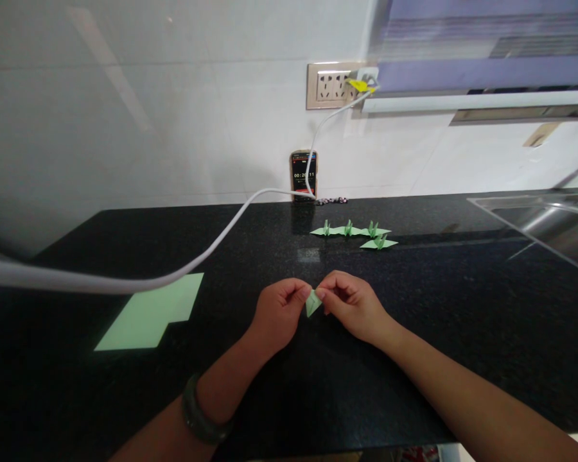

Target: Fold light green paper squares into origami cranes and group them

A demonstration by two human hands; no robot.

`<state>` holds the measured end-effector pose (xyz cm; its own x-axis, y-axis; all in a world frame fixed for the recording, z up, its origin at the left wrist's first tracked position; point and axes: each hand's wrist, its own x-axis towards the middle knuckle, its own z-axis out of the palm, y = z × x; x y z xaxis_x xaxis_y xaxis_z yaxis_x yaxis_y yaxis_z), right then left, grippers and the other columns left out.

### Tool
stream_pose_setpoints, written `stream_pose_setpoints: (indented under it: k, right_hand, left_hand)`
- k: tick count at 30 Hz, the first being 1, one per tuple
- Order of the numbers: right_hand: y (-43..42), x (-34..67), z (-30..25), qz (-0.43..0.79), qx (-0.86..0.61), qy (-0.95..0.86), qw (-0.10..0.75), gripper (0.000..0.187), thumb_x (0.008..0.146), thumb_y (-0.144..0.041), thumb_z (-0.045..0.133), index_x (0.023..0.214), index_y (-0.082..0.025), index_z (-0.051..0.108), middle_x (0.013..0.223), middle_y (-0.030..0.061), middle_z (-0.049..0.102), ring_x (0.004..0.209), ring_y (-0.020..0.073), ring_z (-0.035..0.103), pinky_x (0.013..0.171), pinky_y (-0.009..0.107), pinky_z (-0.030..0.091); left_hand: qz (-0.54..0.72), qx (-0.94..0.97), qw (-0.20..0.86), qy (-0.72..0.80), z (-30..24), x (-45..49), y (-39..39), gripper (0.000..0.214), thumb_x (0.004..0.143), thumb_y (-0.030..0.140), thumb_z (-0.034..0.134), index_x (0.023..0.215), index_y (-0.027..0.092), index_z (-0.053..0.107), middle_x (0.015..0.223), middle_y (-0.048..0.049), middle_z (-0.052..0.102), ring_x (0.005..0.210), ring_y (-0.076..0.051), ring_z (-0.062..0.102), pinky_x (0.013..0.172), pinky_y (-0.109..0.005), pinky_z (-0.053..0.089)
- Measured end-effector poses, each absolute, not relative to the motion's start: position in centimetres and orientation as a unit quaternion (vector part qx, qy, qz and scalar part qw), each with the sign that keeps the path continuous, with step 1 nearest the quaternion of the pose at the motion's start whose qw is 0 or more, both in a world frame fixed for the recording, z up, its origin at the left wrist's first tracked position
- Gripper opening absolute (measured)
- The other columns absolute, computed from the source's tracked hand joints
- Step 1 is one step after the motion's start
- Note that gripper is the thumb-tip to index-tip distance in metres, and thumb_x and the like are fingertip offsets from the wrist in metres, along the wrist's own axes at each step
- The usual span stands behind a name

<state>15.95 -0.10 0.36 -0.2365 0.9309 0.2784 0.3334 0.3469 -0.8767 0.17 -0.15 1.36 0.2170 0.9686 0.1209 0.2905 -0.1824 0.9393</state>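
Observation:
Between my two hands is a small folded piece of light green paper (312, 304), its lower end narrowing to a point. My left hand (280, 312) pinches its left upper edge between thumb and forefinger. On the other side my right hand (354, 307) pinches the right upper edge in the same way. Parts of the paper are hidden behind the fingertips. Beyond the hands, several folded green paper cranes (349, 229) stand on the black countertop (250, 247), most in a row and one just in front. Flat green paper sheets (157, 314) lie to the left.
A phone (304, 174) showing a timer leans against the tiled wall. Its white cable (231, 224) runs across the left foreground, above the green sheets. A wall socket (334, 86) sits above, and a metal sink (553, 215) is set in the counter at right.

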Motion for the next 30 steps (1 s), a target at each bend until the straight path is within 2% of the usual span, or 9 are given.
stream_pose_setpoints:
  k: [7,17,22,25,30]
  right_hand:
    - [-0.44,15.75,0.85,0.313,-0.433,-0.742,0.406,0.022,0.079,-0.029,0.05,0.061,-0.017,0.053,0.056,-0.001,0.05,0.053,0.0094,0.046,0.052,0.022,0.037]
    - [-0.38,15.8,0.8,0.352,-0.414,-0.747,0.381,0.027,0.087,-0.029,0.036,0.071,-0.016,0.053,0.056,-0.0018,0.049,0.052,0.0086,0.048,0.055,0.021,0.039]
    - [-0.33,15.69,0.62,0.378,-0.441,-0.716,0.386,0.025,0.085,-0.032,0.039,0.07,-0.016,0.052,0.054,-0.0023,0.049,0.048,0.0082,0.047,0.05,0.02,0.037]
    - [-0.26,15.63,0.29,0.413,-0.448,-0.689,0.392,0.021,0.081,-0.035,0.047,0.073,-0.016,0.052,0.056,-0.0026,0.048,0.048,0.0081,0.045,0.045,0.019,0.035]
    - [-0.34,15.7,0.58,0.382,-0.446,-0.698,0.41,0.025,0.078,-0.034,0.051,0.061,-0.015,0.051,0.053,-0.0027,0.047,0.048,0.0078,0.043,0.047,0.02,0.034]
  left_hand:
    - [0.403,0.675,0.383,0.484,1.79,0.38,-0.48,0.025,0.078,0.031,0.046,0.066,0.014,0.059,0.058,0.0001,0.053,0.056,-0.011,0.047,0.053,-0.021,0.037]
    - [0.423,0.636,0.425,0.485,1.24,0.04,-0.04,0.025,0.077,0.035,0.048,0.067,0.014,0.059,0.06,-0.0008,0.057,0.057,-0.012,0.049,0.054,-0.022,0.039]
    - [0.427,0.623,0.453,0.474,1.07,0.0,-0.08,0.026,0.077,0.036,0.048,0.069,0.014,0.06,0.061,-0.001,0.056,0.059,-0.012,0.051,0.054,-0.022,0.039]
    - [0.43,0.626,0.441,0.478,1.08,0.13,-0.22,0.026,0.076,0.036,0.05,0.068,0.014,0.061,0.059,-0.0007,0.056,0.057,-0.012,0.05,0.054,-0.022,0.038]
    - [0.426,0.632,0.442,0.472,1.2,0.33,-0.42,0.026,0.076,0.035,0.05,0.067,0.014,0.061,0.059,-0.0012,0.057,0.057,-0.012,0.05,0.053,-0.022,0.038]
